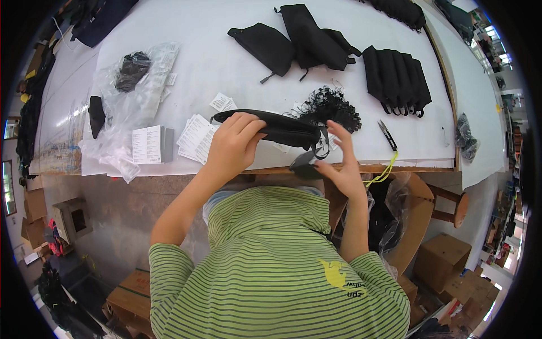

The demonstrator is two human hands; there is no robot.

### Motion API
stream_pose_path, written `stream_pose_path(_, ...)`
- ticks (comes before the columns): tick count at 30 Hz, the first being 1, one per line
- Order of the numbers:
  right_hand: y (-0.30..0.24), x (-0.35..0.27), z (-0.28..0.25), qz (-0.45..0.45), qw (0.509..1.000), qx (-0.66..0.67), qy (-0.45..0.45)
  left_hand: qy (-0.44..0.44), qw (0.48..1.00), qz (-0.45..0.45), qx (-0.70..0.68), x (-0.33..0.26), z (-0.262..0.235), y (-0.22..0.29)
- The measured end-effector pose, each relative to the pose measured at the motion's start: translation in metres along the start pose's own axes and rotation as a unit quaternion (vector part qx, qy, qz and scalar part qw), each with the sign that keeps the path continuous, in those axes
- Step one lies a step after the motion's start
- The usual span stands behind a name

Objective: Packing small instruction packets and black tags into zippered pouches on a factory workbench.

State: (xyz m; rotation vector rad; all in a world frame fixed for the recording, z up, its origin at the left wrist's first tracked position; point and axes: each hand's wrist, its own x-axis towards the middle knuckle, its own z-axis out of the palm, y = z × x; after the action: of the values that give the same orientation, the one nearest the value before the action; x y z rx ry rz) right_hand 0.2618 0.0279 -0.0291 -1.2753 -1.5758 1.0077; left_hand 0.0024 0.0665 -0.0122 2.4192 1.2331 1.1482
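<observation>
My left hand (pixel 237 141) is closed round a long black fabric pouch (pixel 288 131), held level just above the table's near edge. At the pouch's right end hangs a thin black strap loop (pixel 323 148). Beside that end my right hand (pixel 345 161) has its thumb and fingers spread apart. A dark, blurred flap (pixel 305 166) hangs near the thumb tip; whether it belongs to the pouch I cannot tell. Behind the pouch lies a heap of black cord or strap bits (pixel 333 110). Scissors (pixel 388 135) with a yellow-green cord lie to the right.
White paper labels (pixel 197 138) and a label stack (pixel 152 144) lie left, by clear plastic bags (pixel 132 85). Several black pouches (pixel 305 39) lie at the back, with a row of more (pixel 397 79) at right. An open carton (pixel 415 220) stands below the table edge.
</observation>
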Motion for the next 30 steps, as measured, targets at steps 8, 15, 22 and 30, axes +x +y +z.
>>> stream_pose_path(8, 0.025, -0.013, 0.033, 0.170, 0.961, 0.084, -0.201, -0.069, 0.988, -0.128, -0.055, -0.024, 0.006, 0.005)
stream_pose_path(15, 0.042, -0.027, 0.057, 0.214, 0.961, 0.171, -0.043, -0.202, 0.965, -0.159, -0.059, -0.024, 0.020, 0.011)
stream_pose_path(22, 0.037, -0.024, 0.014, 0.192, 0.892, 0.408, -0.009, -0.239, 0.955, -0.170, -0.037, -0.017, 0.022, 0.006)
stream_pose_path(30, 0.026, -0.034, -0.072, 0.228, 0.969, 0.093, 0.012, -0.275, 0.946, -0.169, 0.013, -0.014, 0.029, -0.004)
